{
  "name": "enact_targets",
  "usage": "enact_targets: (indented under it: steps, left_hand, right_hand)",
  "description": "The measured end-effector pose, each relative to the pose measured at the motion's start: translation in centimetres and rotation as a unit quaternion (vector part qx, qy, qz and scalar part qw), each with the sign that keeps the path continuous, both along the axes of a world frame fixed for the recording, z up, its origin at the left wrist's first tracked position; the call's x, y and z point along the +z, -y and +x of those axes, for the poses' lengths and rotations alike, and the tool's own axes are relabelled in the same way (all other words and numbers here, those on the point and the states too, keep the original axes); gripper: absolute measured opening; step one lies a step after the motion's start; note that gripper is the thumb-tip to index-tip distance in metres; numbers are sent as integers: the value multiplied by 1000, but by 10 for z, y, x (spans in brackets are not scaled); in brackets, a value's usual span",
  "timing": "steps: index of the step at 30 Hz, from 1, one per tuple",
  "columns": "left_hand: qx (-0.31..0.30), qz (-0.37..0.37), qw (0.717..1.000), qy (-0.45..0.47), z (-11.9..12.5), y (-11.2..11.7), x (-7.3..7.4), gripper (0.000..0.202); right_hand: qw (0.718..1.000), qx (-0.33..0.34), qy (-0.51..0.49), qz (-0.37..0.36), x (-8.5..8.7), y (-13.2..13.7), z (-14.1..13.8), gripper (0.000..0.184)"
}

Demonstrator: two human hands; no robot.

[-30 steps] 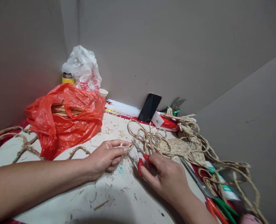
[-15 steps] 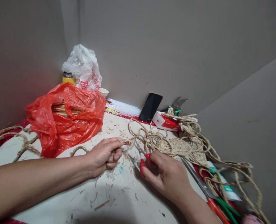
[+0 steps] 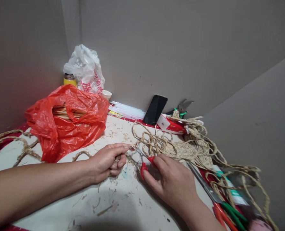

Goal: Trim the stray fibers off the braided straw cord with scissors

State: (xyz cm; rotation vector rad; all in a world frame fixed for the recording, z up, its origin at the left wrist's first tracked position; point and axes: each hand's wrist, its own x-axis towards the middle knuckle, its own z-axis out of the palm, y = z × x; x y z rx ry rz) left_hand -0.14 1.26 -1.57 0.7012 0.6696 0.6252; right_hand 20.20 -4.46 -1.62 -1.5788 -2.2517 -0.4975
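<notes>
Near the middle of the table, my left hand [image 3: 112,160] is closed, pinching a braided straw cord [image 3: 150,138] between thumb and forefinger. My right hand [image 3: 170,179] has its fingers in the red handles of a small pair of scissors [image 3: 142,156]. The scissors' blades are spread, and their tips reach the cord just right of my left fingertips. Loops of the same cord lie tangled behind the blades. Flat coiled woven straw pieces [image 3: 179,150] rest right of the loops. What the curled lower fingers of my left hand hold, if anything, is hidden.
An orange-red plastic bag [image 3: 84,134] of straw strips stands left. Along the back are a white plastic bag [image 3: 84,64], a paper cup [image 3: 107,94], a leaning phone [image 3: 155,109], and pruning shears [image 3: 183,107]. Large shears [image 3: 211,192] lie right. Straw scraps litter the white tabletop [image 3: 84,205].
The scissors in my right hand have moved slightly left and up, bringing their spread blades to the cord by my left fingertips. My left hand has barely moved.
</notes>
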Motion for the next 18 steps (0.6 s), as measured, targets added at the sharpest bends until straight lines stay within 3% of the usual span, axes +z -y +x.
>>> enact_targets:
  steps: [18]
  left_hand:
    - [-15,8,1000,2,0,2,1,14]
  right_hand:
    - [997,60,-42,-29,-3,1,1,33]
